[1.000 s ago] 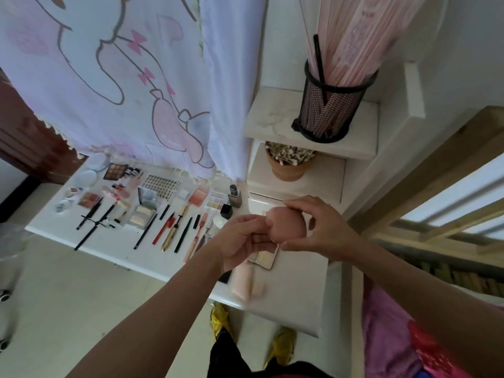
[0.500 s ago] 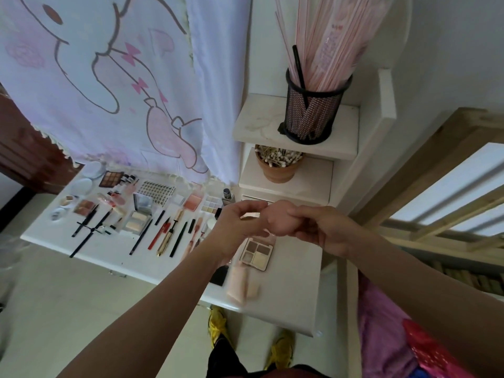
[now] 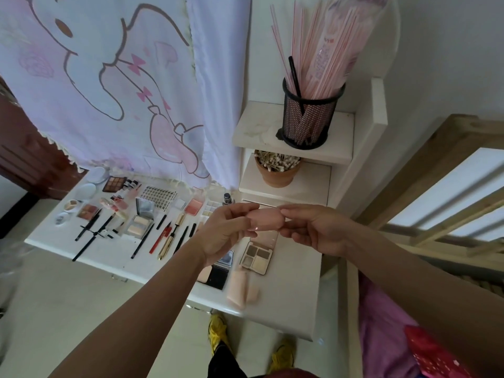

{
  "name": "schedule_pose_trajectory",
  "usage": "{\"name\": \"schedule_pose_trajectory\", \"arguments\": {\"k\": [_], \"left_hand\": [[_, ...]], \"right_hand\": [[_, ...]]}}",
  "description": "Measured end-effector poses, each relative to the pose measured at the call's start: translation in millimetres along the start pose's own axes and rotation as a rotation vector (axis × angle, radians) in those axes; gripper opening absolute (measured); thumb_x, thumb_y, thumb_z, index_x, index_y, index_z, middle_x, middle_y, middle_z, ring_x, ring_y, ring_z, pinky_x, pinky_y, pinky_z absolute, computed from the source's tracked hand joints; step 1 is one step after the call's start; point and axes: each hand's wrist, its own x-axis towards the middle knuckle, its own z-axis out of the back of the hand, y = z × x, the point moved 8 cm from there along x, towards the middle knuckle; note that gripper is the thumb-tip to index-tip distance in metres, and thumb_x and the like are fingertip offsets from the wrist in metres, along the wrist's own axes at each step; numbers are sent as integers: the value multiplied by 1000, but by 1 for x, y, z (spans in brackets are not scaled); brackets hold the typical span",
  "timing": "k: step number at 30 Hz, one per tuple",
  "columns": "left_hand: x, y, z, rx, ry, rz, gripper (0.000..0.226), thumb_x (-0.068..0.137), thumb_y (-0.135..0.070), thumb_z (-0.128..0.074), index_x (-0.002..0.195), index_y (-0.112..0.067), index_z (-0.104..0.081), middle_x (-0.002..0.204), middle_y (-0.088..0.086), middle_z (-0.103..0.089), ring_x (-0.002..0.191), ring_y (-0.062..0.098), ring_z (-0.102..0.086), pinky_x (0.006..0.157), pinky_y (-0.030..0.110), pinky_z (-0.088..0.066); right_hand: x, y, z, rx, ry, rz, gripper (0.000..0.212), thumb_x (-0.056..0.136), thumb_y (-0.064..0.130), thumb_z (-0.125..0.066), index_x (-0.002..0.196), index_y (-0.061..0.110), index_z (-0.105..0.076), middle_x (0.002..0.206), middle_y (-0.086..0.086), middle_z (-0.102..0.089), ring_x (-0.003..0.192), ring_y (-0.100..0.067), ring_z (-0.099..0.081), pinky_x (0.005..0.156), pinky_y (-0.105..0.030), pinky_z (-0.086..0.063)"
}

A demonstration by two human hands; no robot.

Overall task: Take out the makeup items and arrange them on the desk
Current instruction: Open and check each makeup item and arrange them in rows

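Observation:
A pink makeup sponge [image 3: 266, 220] hangs in the air above the white desk [image 3: 289, 296]. My left hand [image 3: 226, 233] grips its left end with thumb and fingers, and my right hand [image 3: 313, 230] pinches its right end. Directly below lie a four-pan eyeshadow palette [image 3: 257, 258], an open black compact [image 3: 218, 271] and a pale pink tube [image 3: 240, 289]. Left of them the desk holds rows of pencils, brushes, palettes and small jars [image 3: 131, 214].
A white stepped shelf [image 3: 261, 126] at the desk's back right carries a black mesh cup of pink sticks [image 3: 308, 115] and a terracotta pot of cotton swabs [image 3: 278, 170]. A cartoon curtain [image 3: 109, 91] hangs behind. A wooden bed frame [image 3: 436, 165] stands right.
The sponge has turned from a rounded egg shape facing me to lying sideways between both hands. My right hand shifted from cupping it to pinching its end. The view tilted slightly.

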Motion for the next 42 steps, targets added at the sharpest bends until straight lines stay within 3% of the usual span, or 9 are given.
{"name": "schedule_pose_trajectory", "arguments": {"k": [9,13,16,18,21,24,27,33,42], "left_hand": [[-1,-9,7,-210,-13,-48,55,63,-17,-84,110,1,-64,103,17,-65,89,24,-63,76,26,-56],[-3,-10,3,-268,70,-42,69,56,-34,-89,110,3,-67,102,19,-66,84,21,-64,75,25,-55],[-4,-8,-1,-281,93,-18,74,61,-33,-85,118,8,-60,108,24,-64,86,23,-65,73,25,-55],[-4,-6,0,-311,49,-12,60,65,-27,-83,112,4,-62,105,22,-67,90,26,-66,75,27,-56],[-4,-11,2,-193,-48,-77,31,82,-16,-70,107,0,-63,103,17,-69,99,27,-66,82,29,-56],[-5,-14,-1,-17,-109,-115,48,72,-16,-82,114,-4,-62,111,17,-68,106,28,-66,94,36,-53],[-6,-15,-1,68,-139,-135,65,60,-22,-85,118,-7,-61,115,16,-68,113,31,-63,103,42,-47],[-10,-11,3,69,-57,-102,68,56,-20,-84,117,-2,-61,108,18,-69,108,32,-64,104,43,-46],[-15,-10,-10,39,37,-109,69,58,-14,-81,121,1,-59,100,15,-69,98,24,-66,81,24,-52]], "right_hand": [[-4,12,-7,-28,4,104,14,92,15,-63,104,6,-65,84,-14,-73,67,-18,-70,49,-20,-53],[-11,34,-9,-470,-38,460,32,85,2,-71,114,15,-68,86,-7,-74,72,-14,-67,56,-23,-49],[-21,46,-18,-901,-129,826,38,77,19,-82,113,24,-71,83,6,-68,72,-9,-61,68,-17,-47],[-27,47,-21,-1115,-203,1025,36,78,35,-77,111,23,-72,84,10,-63,71,-8,-58,64,-22,-47],[-35,50,-19,-1281,-355,1214,36,79,44,-70,106,21,-74,89,9,-61,72,-4,-55,57,-30,-49],[-40,50,-21,-1324,-453,1320,32,77,39,-74,101,17,-75,90,6,-62,72,0,-48,53,-32,-49],[-38,49,-25,-1237,-369,1262,34,77,41,-73,102,17,-74,93,6,-62,73,-4,-56,56,-30,-52],[-15,42,-16,-883,-47,695,37,75,36,-81,108,22,-73,99,11,-73,95,-3,-68,85,-36,-58],[-20,41,-22,-875,30,703,35,74,26,-85,107,16,-76,91,-1,-75,85,-16,-72,81,-45,-58]]}}
